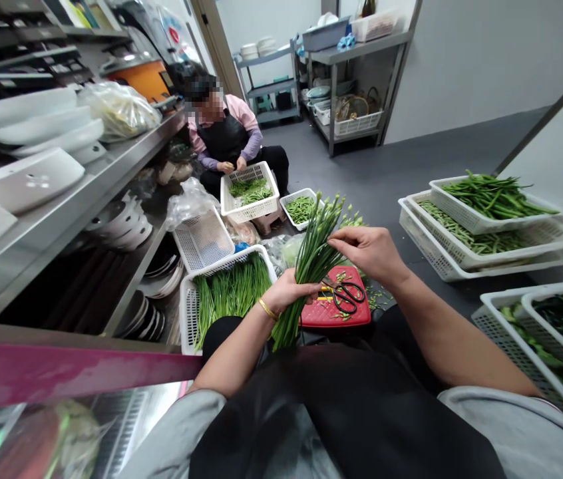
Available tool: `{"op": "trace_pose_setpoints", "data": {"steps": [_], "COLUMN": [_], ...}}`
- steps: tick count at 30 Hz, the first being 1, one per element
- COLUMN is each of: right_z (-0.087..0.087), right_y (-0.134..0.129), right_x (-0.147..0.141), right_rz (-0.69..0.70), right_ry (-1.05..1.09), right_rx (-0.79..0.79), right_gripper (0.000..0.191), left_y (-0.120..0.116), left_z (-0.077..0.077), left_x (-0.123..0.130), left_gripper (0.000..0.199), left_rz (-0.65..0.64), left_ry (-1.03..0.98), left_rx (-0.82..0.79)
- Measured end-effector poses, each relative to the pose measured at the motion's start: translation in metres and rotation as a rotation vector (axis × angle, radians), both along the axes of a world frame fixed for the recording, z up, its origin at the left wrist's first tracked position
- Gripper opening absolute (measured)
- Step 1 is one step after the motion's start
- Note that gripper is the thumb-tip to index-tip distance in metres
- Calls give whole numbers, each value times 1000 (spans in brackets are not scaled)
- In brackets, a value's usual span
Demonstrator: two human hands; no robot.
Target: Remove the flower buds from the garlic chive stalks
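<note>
A thick bunch of flowering chives (311, 256), with buds at the top, stands tilted in front of me. My left hand (291, 293) is wrapped around its lower stems. Thumb and forefinger of my right hand (366, 249) are pinched on a chive stem at the bunch's right edge, higher up. Below the hands, black-handled scissors (349, 297) lie on a red quilted stool (329, 314) among scattered green trimmings. Left of the bunch is a white basket (189, 309) filled with more long chives (231, 286).
A co-worker (226, 126) sits ahead, hands over a basket of greens (251, 211). Stacked baskets of green beans (498, 196) stand at right, leafy vegetables (536, 332) nearer. A steel shelf (126, 153) with white dishes runs along the left; an unfilled basket (204, 239) stands beside the chives.
</note>
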State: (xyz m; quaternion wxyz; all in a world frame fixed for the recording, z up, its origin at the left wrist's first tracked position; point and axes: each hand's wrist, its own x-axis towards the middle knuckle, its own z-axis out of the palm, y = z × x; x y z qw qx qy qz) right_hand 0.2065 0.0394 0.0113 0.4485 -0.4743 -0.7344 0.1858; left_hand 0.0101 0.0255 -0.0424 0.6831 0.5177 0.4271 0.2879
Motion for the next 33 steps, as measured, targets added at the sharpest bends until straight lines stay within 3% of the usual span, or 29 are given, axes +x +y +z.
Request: {"op": "trace_pose_setpoints", "data": {"steps": [5, 10, 12, 17, 20, 24, 26, 29, 31, 33], "right_z": [15, 19, 17, 7, 6, 12, 18, 27, 29, 26], "right_y": [8, 2, -7, -12, -1, 11, 9, -4, -10, -11], "right_x": [20, 22, 11, -15, -8, 15, 20, 14, 6, 0], "right_rz": [-182, -334, -308, -153, -121, -179, -228, -326, -281, -180], "right_ry": [128, 146, 152, -4, 104, 181, 104, 0, -107, -272], "right_rx": [31, 156, 172, 30, -17, -32, 17, 240, 351, 356], "right_gripper": [17, 18, 21, 26, 28, 31, 31, 30, 21, 18], "left_y": [-1, 0, 0, 0, 0, -2, -2, -2, -2, -2], "left_z": [7, 1, -4, -8, -8, -10, -11, -14, -13, -12], "left_x": [-2, 0, 2, 5, 2, -5, -6, -5, -4, -4], "left_gripper": [50, 46, 44, 43, 42, 39, 39, 39, 39, 39], "left_rz": [-65, -56, -13, 92, 96, 58, 45, 47, 47, 41], "left_ry": [-25, 10, 42, 124, 121, 69, 56, 85, 101, 86], "left_rx": [-13, 65, 107, 200, 193, 152, 152, 161, 169, 159]}}
